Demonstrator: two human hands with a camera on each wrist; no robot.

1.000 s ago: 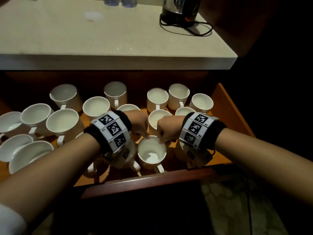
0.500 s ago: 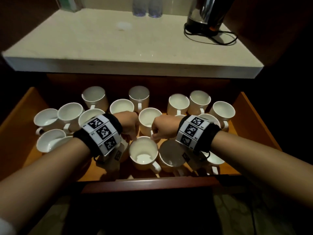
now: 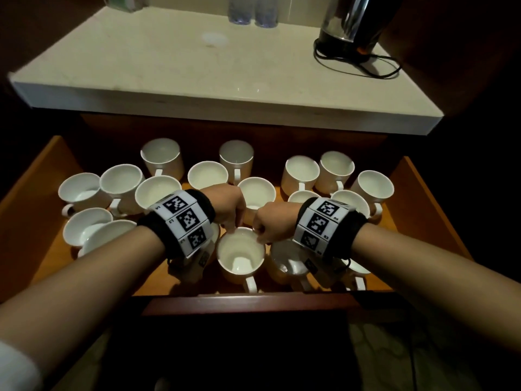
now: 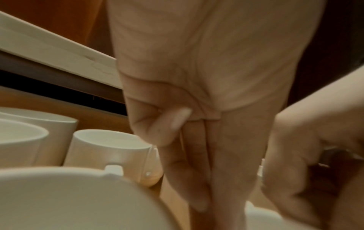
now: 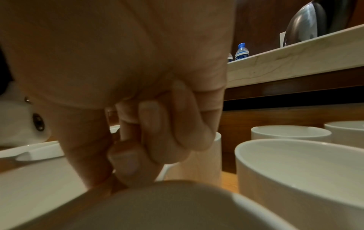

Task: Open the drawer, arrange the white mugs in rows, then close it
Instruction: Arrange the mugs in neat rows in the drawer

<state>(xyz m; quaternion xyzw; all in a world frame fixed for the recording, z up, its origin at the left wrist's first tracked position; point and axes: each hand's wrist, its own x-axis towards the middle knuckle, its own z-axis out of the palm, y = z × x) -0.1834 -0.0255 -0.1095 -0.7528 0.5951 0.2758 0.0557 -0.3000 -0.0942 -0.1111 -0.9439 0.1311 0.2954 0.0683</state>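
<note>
Down in the open drawer [image 3: 423,198], both hands meet at the far rim of a near-centre mug [image 3: 241,256]: left hand [image 3: 225,206] touches it with straight fingers, right hand [image 3: 272,221] pinches it.

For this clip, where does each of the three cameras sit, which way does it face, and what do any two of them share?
Head: looks forward and down from above onto the open orange wooden drawer of white ceramic mugs; both forearms, the marker wristbands, the left hand and the right hand show.
Left wrist: under the left palm, looks along the fingers past mugs.
Right wrist: under the right palm, looks toward the pale stone countertop; curled fingers show.
Shared: head and right wrist both show the steel electric kettle.
</note>
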